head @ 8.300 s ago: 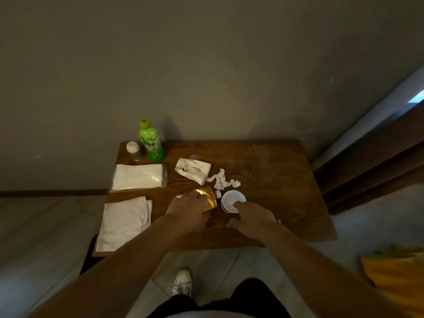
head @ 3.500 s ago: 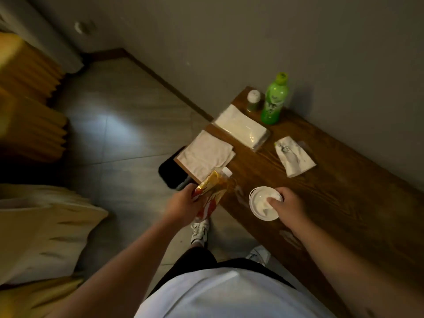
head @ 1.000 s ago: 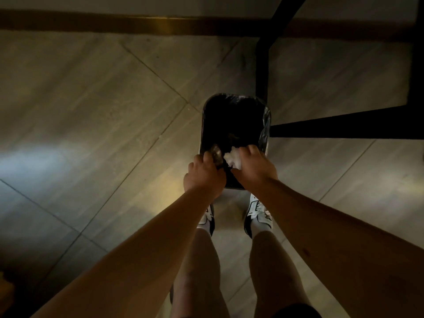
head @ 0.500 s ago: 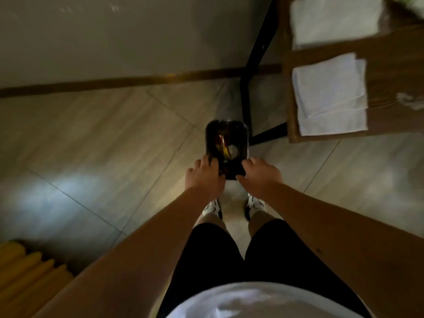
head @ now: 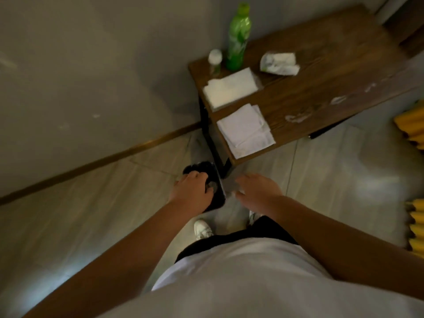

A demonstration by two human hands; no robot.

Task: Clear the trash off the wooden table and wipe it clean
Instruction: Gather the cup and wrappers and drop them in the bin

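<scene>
Dark wood grain fills the upper right of my head view: the wooden table [head: 339, 72] stands against a grey wall, its top streaked with pale smears [head: 298, 117] near the front edge. At its left end I see a green bottle [head: 237, 37] upright by the wall with a small white-capped jar [head: 215, 60] just beside it, a pack of tissues [head: 230, 89] in front of those, and a folded white cloth [head: 246, 130] lying at the near corner. A crumpled white wrapper [head: 278, 63] rests further along the table, apart from the rest. Down on the tiled floor, close to the table's black leg, sits a black bin [head: 215, 187]. My left hand [head: 191, 193] is over the bin's mouth with the fingers curled at its rim; the frame is blurred there, so I cannot tell whether it grips the rim or only rests on it. My right hand [head: 258, 188] hangs just to the right of the bin with its fingers loosely spread and nothing in it. Below are a white shirt, dark shorts and a white shoe [head: 203, 229] on the floor.
</scene>
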